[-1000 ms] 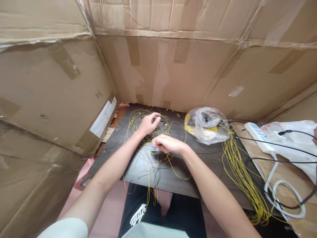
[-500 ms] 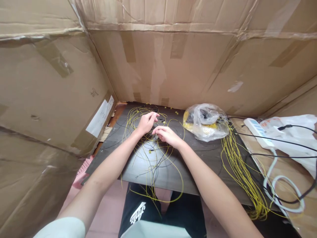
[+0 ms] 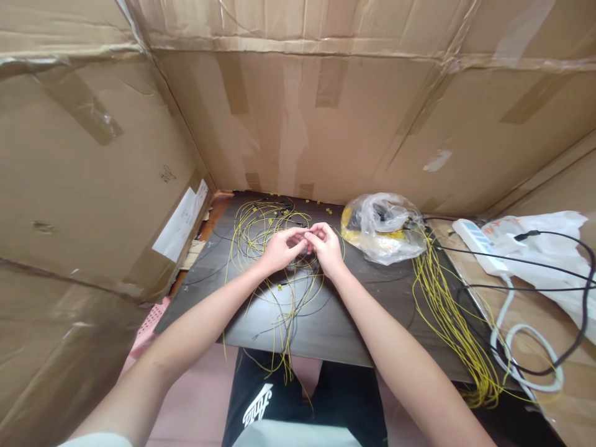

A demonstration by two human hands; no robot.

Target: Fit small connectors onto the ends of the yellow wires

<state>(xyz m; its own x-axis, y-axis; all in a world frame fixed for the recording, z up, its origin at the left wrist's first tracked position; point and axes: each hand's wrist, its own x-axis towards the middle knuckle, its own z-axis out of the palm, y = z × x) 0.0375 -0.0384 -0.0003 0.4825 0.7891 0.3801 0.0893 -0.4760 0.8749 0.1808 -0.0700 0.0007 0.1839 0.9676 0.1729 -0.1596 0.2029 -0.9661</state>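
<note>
My left hand (image 3: 280, 248) and my right hand (image 3: 327, 246) meet fingertip to fingertip above a dark table (image 3: 344, 323). Both pinch a thin yellow wire (image 3: 305, 234) where the fingers touch. Under the hands lies a loose tangle of yellow and black wires (image 3: 274, 273), some strands hanging over the table's front edge. What the fingertips hold besides the wire is too small to make out.
A clear plastic bag (image 3: 384, 226) with yellow and black parts lies right of the hands. A bundle of yellow wires (image 3: 447, 310) runs down the right side. A white power strip (image 3: 477, 245), white cable and white bag (image 3: 554, 254) sit far right. Cardboard walls (image 3: 298, 118) enclose the table.
My right hand moved up and away from me to meet the left hand. The left hand drew slightly nearer. The two hands now touch at the fingertips.
</note>
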